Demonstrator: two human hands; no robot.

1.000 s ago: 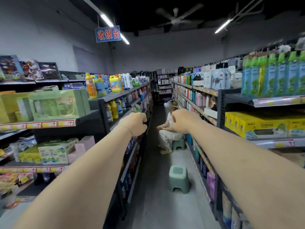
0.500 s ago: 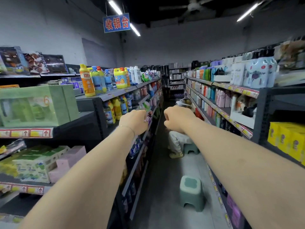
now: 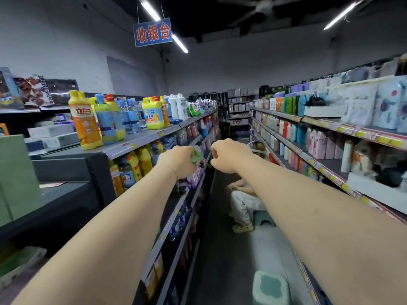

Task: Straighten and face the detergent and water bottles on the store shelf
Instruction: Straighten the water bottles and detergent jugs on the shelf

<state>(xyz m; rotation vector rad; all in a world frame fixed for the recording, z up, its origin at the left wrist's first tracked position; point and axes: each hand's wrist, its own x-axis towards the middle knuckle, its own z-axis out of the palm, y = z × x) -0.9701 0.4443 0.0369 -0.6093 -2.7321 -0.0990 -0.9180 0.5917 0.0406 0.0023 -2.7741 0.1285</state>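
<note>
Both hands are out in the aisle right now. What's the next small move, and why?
Probably open the left hand and lift it left toward the orange detergent bottle on the top shelf: it and the right hand are curled, touching no bottle.

1. I look down a narrow aisle with a grey floor (image 3: 226,256).
2. The dark metal left shelving (image 3: 141,143) lines one edge of the aisle and the right shelving (image 3: 326,170) lines the other. Both carry price strips along their shelf edges.
3. The side wall (image 3: 55,45) and back wall (image 3: 253,67) are plain pale grey, under a dark ceiling (image 3: 220,20).
4. Two tube lights (image 3: 152,12) glow overhead, with a ceiling fan (image 3: 262,6) between them.
5. A blue sign (image 3: 153,33) with red characters hangs beside the left light.
6. A green stool (image 3: 269,287) stands mid-aisle. Farther along, a person (image 3: 242,199) sits on another.
</note>
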